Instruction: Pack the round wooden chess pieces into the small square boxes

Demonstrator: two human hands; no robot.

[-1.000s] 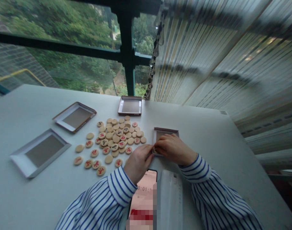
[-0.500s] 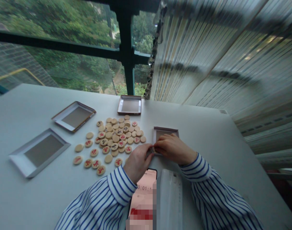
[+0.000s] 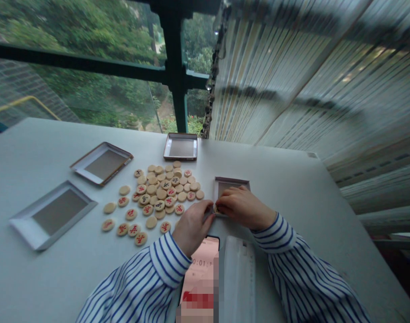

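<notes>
Wooden disc (image 3: 215, 209) sits at the near left corner of the small tray (image 3: 232, 182), right of the worktop's (image 3: 292, 188) middle. The right hand (image 3: 244, 207) pinches it; the left hand (image 3: 191, 224) curls against it, and I cannot tell whether it grips. The disc is best laid flat, snug in the corner. Being round, it has no long axis.

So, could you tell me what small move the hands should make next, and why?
Probably press the xiangqi piece flat into the near corner of the small tray: the left hand and right hand meet there, while the loose pieces wait on the table.
</notes>
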